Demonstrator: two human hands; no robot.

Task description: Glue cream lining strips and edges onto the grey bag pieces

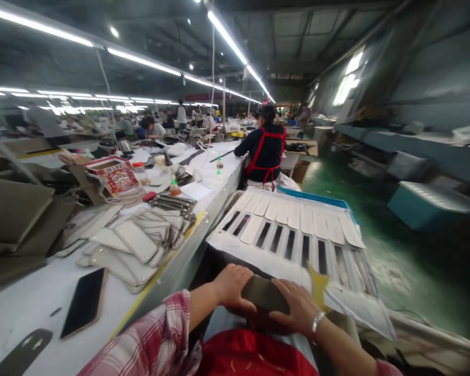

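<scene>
In front of my red apron, both hands grip an olive-grey piece with a smooth, curved top; its exact kind I cannot make out. My left hand is closed on its left end, thumb toward me. On the opposite end, my right hand is closed too, with a bracelet at the wrist. Just beyond the hands lies a white-lined tray bearing rows of pale strips and dark strips. A yellow scrap sticks up beside my right hand.
On the white table at left lie a phone, a heap of pale flat pieces, a stack of dark strips, a glue bottle and a patterned box. A co-worker sits ahead. A blue bin stands right.
</scene>
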